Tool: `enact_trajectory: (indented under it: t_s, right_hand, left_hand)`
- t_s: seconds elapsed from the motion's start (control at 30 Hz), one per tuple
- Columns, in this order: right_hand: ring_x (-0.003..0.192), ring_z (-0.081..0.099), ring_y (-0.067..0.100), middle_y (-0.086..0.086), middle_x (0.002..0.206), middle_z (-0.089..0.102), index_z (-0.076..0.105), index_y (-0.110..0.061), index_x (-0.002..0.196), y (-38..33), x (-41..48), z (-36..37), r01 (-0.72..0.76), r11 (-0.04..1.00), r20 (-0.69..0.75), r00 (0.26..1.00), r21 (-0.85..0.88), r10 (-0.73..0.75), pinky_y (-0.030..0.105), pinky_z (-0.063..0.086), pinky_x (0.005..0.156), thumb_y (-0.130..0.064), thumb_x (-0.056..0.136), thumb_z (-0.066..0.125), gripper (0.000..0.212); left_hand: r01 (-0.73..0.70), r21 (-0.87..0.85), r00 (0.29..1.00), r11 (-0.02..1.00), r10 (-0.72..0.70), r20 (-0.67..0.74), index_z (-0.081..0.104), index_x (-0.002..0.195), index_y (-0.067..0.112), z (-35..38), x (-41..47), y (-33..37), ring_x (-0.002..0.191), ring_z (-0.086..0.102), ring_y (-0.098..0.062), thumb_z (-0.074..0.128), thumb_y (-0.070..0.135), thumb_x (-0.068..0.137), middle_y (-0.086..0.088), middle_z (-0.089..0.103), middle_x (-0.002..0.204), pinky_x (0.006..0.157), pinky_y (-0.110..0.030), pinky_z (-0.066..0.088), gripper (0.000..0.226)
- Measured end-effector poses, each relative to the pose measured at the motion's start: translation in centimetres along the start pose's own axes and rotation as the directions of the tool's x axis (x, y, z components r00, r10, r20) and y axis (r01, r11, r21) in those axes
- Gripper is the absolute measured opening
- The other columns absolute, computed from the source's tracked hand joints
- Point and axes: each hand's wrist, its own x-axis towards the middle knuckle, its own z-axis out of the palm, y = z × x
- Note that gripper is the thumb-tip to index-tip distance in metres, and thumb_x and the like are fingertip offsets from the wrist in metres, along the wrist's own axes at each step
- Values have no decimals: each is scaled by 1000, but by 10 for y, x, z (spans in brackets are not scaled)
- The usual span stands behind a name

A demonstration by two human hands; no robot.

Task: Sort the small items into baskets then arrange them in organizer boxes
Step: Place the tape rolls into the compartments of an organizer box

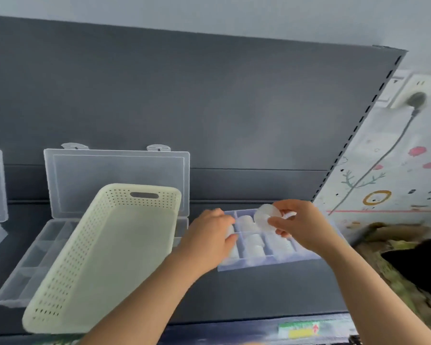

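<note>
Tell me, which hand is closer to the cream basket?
Left. The left hand, gripping a jar in the box, is beside the basket; the right hand, pinching a disc, is farther right.

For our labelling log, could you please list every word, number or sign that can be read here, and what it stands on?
No text is legible.
Shelf-edge label: green and yellow bands and a red arrow; its print is too blurred to read.
Wall drawings: shapes only, no letters.
Cream basket and blue organizer box: no text visible.

left grip (209,235), right grip (306,225) bare; forearms (139,302) bare up to frame edge.
</note>
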Motion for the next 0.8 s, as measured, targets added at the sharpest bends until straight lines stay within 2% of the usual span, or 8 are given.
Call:
enact_trajectory:
  t_s: [0.07, 0.17, 0.3, 0.4, 0.57, 0.67, 0.8]
  right_hand:
    - [57, 66, 17, 1, 82, 72, 69, -17, 91, 32, 5, -21, -41, 999, -46, 998, -14, 40, 23, 53, 60, -15, 83, 70, 8]
    - [69, 68, 18, -4, 87, 70, 68, -22, 98, 76, 13, -45, -79, 995, -92, 993, -64, 73, 36, 57, 72, -17, 84, 69, 15]
    - [82, 64, 12, -4, 109, 66, 67, -26, 114, 122, 26, -64, -64, 963, -112, 993, -260, 36, 32, 55, 78, -17, 84, 68, 32]
    - [79, 59, 9, -3, 110, 66, 70, -27, 111, 143, 32, -71, -18, 929, -102, 995, -369, -22, 26, 51, 74, -13, 81, 70, 33]
    - [92, 60, 10, -10, 114, 65, 68, -31, 116, 159, 32, -82, 50, 859, 12, 999, -509, -51, 25, 52, 85, -14, 82, 69, 38]
    - [99, 61, 13, -7, 118, 64, 61, -33, 126, 162, 36, -83, 94, 795, 107, 994, -599, -37, 28, 52, 86, -17, 87, 61, 42]
    - [108, 60, 18, -2, 122, 63, 53, -29, 132, 157, 45, -79, 154, 783, 187, 981, -603, -48, 31, 51, 89, -10, 91, 53, 46]
  left_hand:
    - [-32, 3, 998, 999, 32, 54, 59, 125, 18, 22, 15, 20, 121, 47, -18, 48, 34, 97, 2, 54, 130, 100, -27, 36, 34]
    - [-41, -5, 994, 999, 41, 101, 58, 127, 20, 48, 33, 43, 118, 47, -16, 50, 36, 96, 4, 52, 134, 100, -26, 37, 36]
    - [-27, 48, 990, 998, 20, 143, 55, 129, 19, 73, 53, 62, 124, 42, -19, 53, 38, 94, 2, 49, 137, 106, -33, 36, 39]
    - [-14, 49, 987, 999, 6, 160, 48, 136, 21, 84, 61, 70, 129, 38, -18, 54, 43, 92, 6, 41, 143, 107, -32, 33, 49]
    - [31, 36, 981, 999, -37, 192, 36, 146, 24, 99, 60, 73, 139, 26, -13, 54, 51, 91, 8, 29, 153, 113, -28, 22, 64]
    - [80, -2, 983, 997, -79, 167, 39, 145, 24, 101, 60, 72, 139, 27, -12, 58, 49, 89, 10, 29, 153, 111, -26, 24, 64]
    - [116, -43, 983, 992, -109, 147, 47, 139, 23, 100, 61, 72, 134, 32, -9, 64, 47, 86, 12, 35, 148, 106, -23, 28, 61]
